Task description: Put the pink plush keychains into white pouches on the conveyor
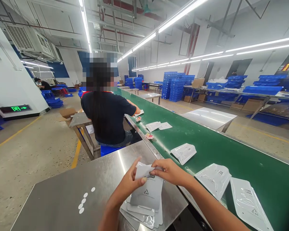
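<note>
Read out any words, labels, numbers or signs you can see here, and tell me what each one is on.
Nothing reads clearly.
Pouch held by both hands: dark print line and a triangle mark, too blurred to read.
Green exit sign: running figure and arrow, no words legible.
Red display: too small to read.
Belt pouches: print too small to read.

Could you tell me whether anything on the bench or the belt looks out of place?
Nothing stands out. Both hands, left hand and right hand, hold a white pouch above a loose stack of pouches; other pouches lie scattered on the green conveyor belt.
</note>
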Demonstrator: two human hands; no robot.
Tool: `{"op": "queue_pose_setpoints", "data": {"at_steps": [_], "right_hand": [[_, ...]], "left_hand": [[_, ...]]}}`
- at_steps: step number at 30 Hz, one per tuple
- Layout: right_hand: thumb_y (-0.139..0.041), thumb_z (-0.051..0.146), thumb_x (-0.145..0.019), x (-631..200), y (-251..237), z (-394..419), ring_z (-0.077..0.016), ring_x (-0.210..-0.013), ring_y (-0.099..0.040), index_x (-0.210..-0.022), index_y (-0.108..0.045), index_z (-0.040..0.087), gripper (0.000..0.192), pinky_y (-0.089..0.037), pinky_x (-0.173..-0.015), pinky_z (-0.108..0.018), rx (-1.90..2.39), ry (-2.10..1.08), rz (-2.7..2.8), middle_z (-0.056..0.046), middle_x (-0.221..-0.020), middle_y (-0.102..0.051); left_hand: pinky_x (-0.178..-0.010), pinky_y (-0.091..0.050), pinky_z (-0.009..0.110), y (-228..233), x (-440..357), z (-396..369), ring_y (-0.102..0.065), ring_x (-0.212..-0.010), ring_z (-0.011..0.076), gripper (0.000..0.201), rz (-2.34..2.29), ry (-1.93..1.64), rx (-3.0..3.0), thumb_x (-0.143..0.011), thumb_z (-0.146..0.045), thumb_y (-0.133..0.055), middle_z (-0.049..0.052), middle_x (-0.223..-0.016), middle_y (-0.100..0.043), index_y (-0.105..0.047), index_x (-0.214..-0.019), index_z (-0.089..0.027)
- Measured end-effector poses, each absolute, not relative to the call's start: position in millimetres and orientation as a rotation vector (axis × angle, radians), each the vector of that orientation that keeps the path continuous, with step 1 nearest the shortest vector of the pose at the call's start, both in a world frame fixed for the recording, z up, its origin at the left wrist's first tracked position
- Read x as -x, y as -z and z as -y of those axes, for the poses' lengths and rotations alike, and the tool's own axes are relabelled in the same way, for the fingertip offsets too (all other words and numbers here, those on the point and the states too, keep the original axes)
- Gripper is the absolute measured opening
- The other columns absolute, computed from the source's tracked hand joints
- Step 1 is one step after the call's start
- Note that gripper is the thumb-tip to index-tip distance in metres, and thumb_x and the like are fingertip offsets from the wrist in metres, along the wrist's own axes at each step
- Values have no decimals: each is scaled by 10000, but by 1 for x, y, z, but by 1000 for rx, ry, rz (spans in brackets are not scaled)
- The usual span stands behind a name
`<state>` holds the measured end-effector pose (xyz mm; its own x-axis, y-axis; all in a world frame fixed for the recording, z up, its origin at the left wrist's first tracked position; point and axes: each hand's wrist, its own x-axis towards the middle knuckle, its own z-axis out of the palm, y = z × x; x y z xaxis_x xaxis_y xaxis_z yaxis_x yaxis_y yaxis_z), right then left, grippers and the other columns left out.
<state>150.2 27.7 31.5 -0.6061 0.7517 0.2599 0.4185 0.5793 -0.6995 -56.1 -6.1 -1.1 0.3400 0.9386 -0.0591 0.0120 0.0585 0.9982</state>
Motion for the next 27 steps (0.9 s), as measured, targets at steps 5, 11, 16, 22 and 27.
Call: {"op": "queue_pose_setpoints", "data": {"at_steps": [5, 11, 16, 22, 27], "right_hand": [[-609, 407, -782, -143, -24, -74, -115, -664, -586, -828, -653, 201, 216, -436, -604, -198, 1103, -1123, 2165, 22, -713, -651], [-308, 455, -938, -140, 16, -180, -92, -537, -553, -966, -570, 125, 423, -450, -525, -217, 1712, -1018, 1696, -20, -686, -613], [-476, 369, -900, -130, 39, -200, -121, -691, -576, -987, -560, 122, 275, -477, -662, -292, 1782, -848, 1644, -30, -833, -606], [-439, 300, -886, -135, 17, -165, -168, -875, -557, -1055, -585, 217, 238, -417, -787, -285, 1480, -614, 1773, -39, -992, -633], [-415, 419, -889, -157, -33, -99, -129, -701, -568, -1115, -590, 214, 352, -479, -658, -258, 1107, -664, 1765, -42, -983, -631]], "left_hand": [[-900, -432, 379, 21, 46, -4, -590, -1005, 260, 592, -874, -827, -981, -757, -485, -612, 112, -1095, -639, -509, -1225, -138], [-883, -464, 368, 36, 40, -5, -618, -983, 255, 567, -981, -934, -605, -772, -478, -601, 129, -1061, -663, -503, -1206, -128], [-880, -461, 372, 37, 44, -3, -622, -975, 265, 544, -976, -985, -545, -746, -459, -638, 130, -1024, -677, -540, -1156, -115], [-787, -461, 325, 34, 44, -7, -626, -883, 251, 522, -1001, -1088, -706, -657, -490, -706, 103, -895, -692, -622, -1006, -111], [-699, -432, 260, 20, 32, -1, -598, -746, 189, 427, -873, -1025, -1028, -641, -435, -730, 59, -767, -666, -659, -882, -89]]}}
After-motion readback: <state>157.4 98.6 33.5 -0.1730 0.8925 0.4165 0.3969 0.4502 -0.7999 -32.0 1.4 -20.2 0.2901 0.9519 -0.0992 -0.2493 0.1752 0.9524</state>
